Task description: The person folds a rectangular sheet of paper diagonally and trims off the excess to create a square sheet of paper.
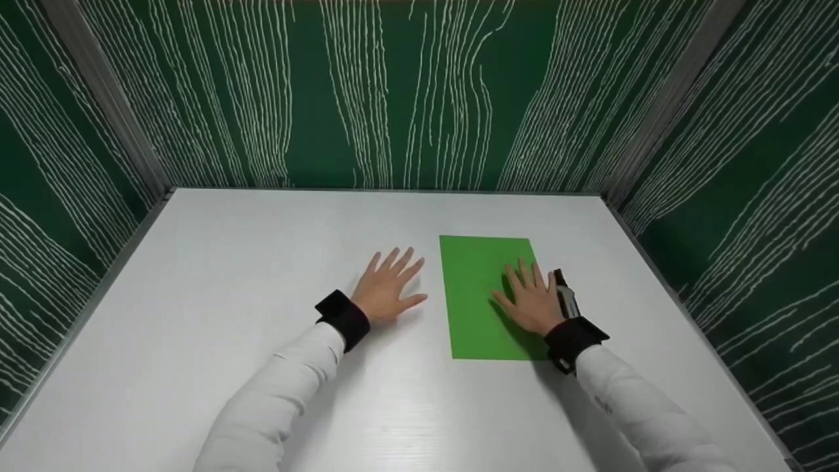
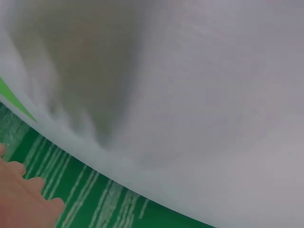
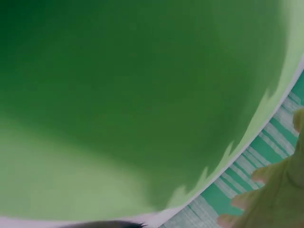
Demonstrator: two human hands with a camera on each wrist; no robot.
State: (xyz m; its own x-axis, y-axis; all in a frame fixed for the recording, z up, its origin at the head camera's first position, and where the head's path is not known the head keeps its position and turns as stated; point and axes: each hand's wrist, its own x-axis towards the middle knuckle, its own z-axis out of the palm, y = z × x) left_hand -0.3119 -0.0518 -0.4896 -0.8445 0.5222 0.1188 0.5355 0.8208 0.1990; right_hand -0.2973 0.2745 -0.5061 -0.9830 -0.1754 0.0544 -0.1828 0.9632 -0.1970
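A bright green rectangular sheet (image 1: 472, 314) lies flat on the white table. Over its right part my right hand (image 1: 534, 305) is spread, fingers pointing away from me, its shadow falling on the green. Just beyond that hand's little-finger side lies a slim black-and-grey object (image 1: 569, 301), partly hidden by the hand and wrist. To the left of the sheet my left hand (image 1: 387, 287) is spread over bare table, holding nothing, its thumb toward the sheet. Shadows of spread fingers show on the surface below each hand in both wrist views.
The white table (image 1: 196, 314) is bordered by a grey frame (image 1: 62, 344). Dark green walls (image 1: 314, 131) with wavy white lines rise at the back and both sides. Each wrist wears a black band (image 1: 344, 320) below a white sleeve.
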